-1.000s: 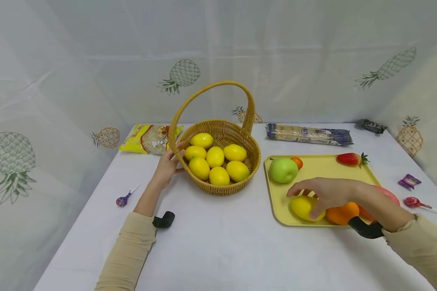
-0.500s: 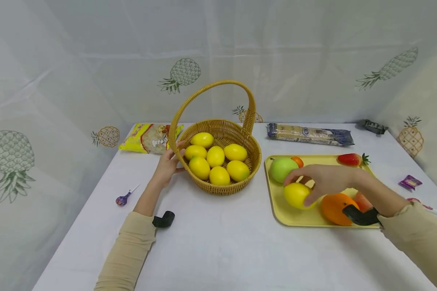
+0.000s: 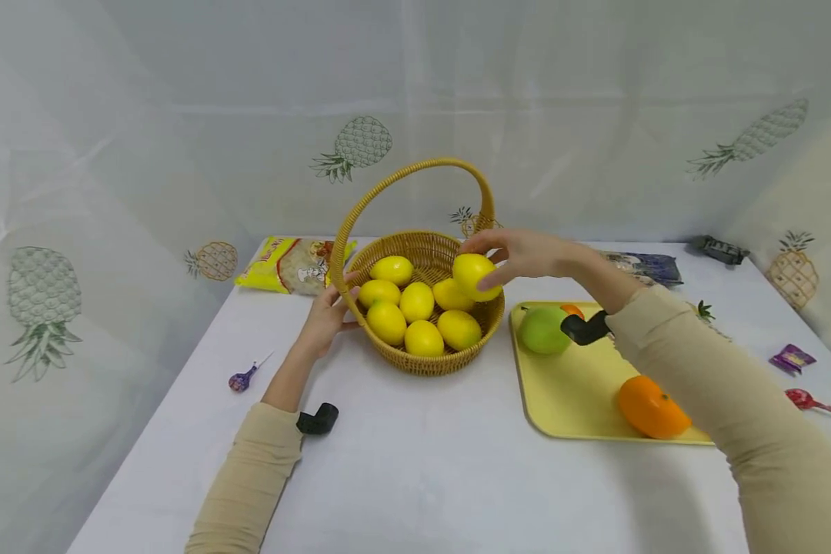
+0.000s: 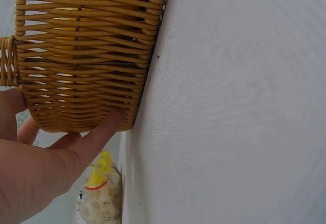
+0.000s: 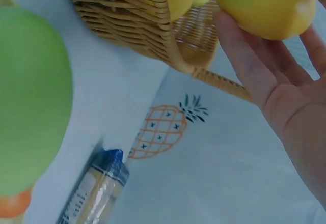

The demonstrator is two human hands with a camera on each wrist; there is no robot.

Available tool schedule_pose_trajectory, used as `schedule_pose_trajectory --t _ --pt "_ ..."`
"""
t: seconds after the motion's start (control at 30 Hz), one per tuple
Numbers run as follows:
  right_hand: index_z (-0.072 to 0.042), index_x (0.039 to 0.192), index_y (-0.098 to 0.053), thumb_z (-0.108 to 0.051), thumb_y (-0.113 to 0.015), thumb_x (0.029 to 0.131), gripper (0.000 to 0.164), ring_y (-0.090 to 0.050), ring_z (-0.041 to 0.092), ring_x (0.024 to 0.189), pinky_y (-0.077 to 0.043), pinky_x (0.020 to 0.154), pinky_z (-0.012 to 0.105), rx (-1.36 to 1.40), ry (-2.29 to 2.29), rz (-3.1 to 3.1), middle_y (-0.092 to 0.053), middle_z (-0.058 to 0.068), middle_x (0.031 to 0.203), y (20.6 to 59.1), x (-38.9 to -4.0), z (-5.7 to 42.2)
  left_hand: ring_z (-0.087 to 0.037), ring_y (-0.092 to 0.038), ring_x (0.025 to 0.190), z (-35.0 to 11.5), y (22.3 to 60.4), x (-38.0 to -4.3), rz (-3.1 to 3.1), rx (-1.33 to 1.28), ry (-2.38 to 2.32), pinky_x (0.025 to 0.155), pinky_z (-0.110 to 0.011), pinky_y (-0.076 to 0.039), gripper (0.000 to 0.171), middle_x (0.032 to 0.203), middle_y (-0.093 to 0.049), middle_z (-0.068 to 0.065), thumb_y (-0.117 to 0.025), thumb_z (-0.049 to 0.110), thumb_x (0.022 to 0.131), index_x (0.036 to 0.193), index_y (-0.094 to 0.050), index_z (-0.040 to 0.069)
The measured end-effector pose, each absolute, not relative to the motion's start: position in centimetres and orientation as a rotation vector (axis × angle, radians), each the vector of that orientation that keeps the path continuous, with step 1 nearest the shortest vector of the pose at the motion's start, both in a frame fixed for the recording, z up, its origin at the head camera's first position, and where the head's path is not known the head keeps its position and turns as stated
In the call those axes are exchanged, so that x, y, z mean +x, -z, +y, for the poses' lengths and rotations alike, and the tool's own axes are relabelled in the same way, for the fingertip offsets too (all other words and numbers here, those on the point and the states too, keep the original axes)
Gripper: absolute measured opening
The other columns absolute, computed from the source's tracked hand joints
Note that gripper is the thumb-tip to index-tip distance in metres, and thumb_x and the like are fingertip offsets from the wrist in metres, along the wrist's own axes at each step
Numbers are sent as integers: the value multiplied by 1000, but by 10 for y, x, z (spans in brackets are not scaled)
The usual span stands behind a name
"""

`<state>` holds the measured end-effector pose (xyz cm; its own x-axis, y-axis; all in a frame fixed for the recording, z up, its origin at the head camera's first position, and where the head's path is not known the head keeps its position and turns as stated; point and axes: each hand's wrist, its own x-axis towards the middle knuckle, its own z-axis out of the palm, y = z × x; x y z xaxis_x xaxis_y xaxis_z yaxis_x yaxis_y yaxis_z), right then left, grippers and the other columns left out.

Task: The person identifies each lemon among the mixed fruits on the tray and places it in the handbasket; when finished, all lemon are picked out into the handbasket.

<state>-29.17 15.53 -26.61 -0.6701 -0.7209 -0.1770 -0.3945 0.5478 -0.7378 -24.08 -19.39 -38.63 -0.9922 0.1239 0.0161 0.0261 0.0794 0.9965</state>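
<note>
A yellow wicker basket with a tall arched handle stands at the table's middle, with several lemons inside. My left hand grips its left side by the handle's foot; in the left wrist view one finger lies along the woven wall. My right hand holds another lemon between thumb and fingers over the basket's right rim. Up close in the right wrist view, that lemon has a green tip, and the basket's rim shows just beyond it.
Right of the basket, a yellow tray carries a green apple and an orange; my right forearm hides part of it. Behind lie a yellow snack bag and a long noodle packet. Lollipops and wrapped candies lie towards the sides.
The right hand has picked the lemon up off the tray and carried it left and away from me, over the basket. The left hand keeps its place on the basket.
</note>
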Motion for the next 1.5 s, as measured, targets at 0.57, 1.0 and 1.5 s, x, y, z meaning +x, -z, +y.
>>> schedule_pose_trajectory --t 0.57,1.0,1.5 --pt "-13 143 -42 -23 -72 90 62 -41 29 129 -46 98 46 -709 948 2343 -38 16 146 295 -337 87 -36 -40 130 -191 384 -239 2235 117 -2079 88 -50 -52 47 156 -24 -12 -45 22 105 150 -37 10" --pt "-9 138 -53 -17 -60 98 41 -45 29 127 -49 95 45 -647 1082 2349 -44 13 144 303 -340 80 -36 -39 132 -192 384 -240 2229 102 -2078 88 -49 -53 47 156 -23 -12 -45 22 105 150 -37 11" --pt "-3 145 -40 -21 -47 104 45 -44 34 127 -48 97 48 -558 1318 2159 -42 15 144 305 -336 90 -35 -39 132 -191 385 -240 2233 81 -2075 89 -50 -52 47 156 -24 -10 -45 23 105 150 -38 13"
